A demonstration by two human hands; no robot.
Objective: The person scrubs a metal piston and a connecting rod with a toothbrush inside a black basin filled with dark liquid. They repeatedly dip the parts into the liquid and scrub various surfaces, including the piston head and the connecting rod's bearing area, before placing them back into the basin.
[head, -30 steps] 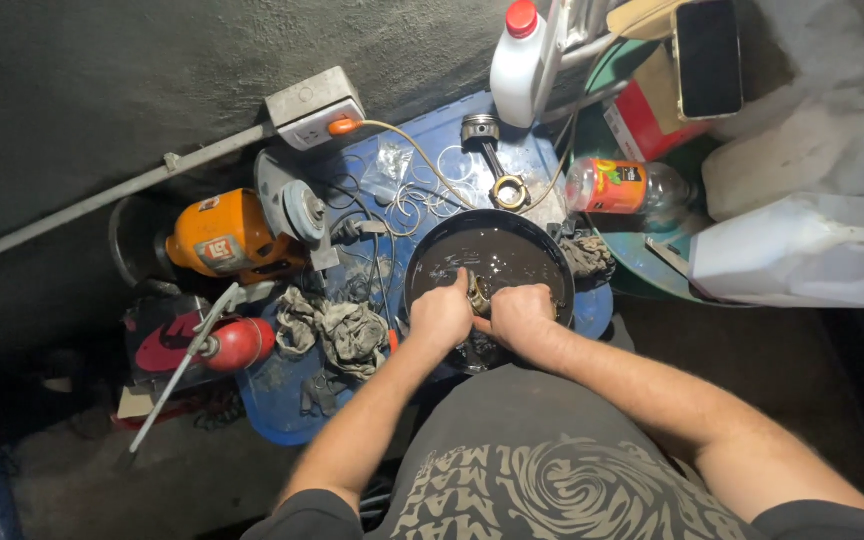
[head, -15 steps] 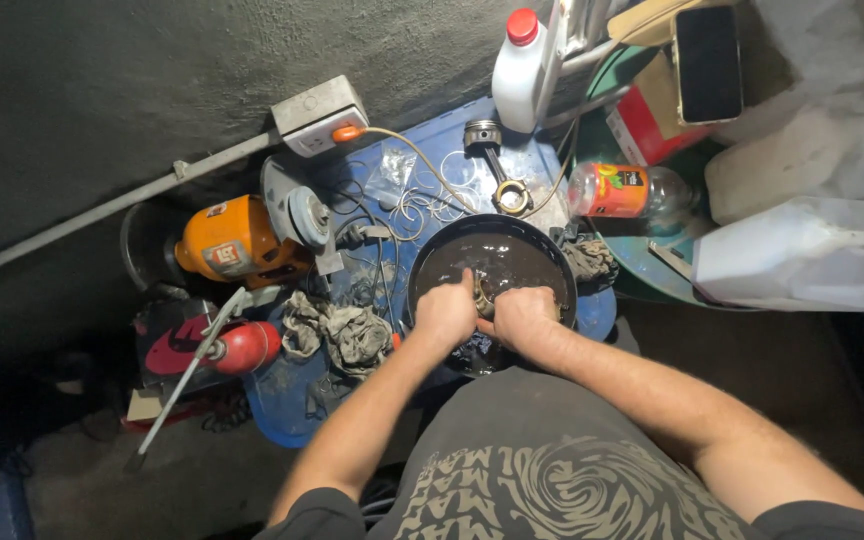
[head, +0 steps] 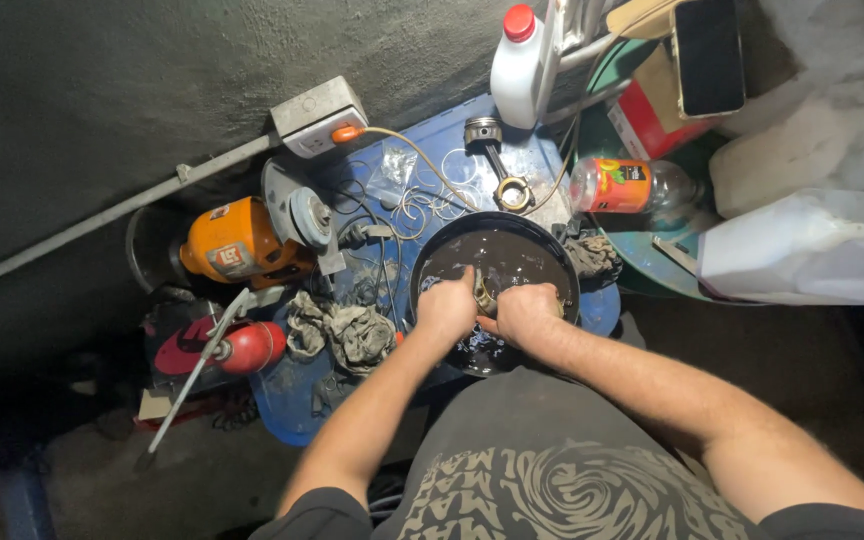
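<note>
Right now I see a small metal part held between both hands, low inside the round black pan, just above or in the dark liquid that fills it. My left hand is curled closed around the part's near side; my right hand is closed on it from the other side, fingers wrapped. What the part is exactly I cannot tell, since the hands hide most of it. I judge this to be the washing step, with the part being rubbed in the liquid. Any next move calls for a firm grip, as the part looks wet and slippery. The pan sits on a blue bench; beyond its far rim lies a piston with its rod, and grey rags lie to the left, near an orange grinder.
</note>
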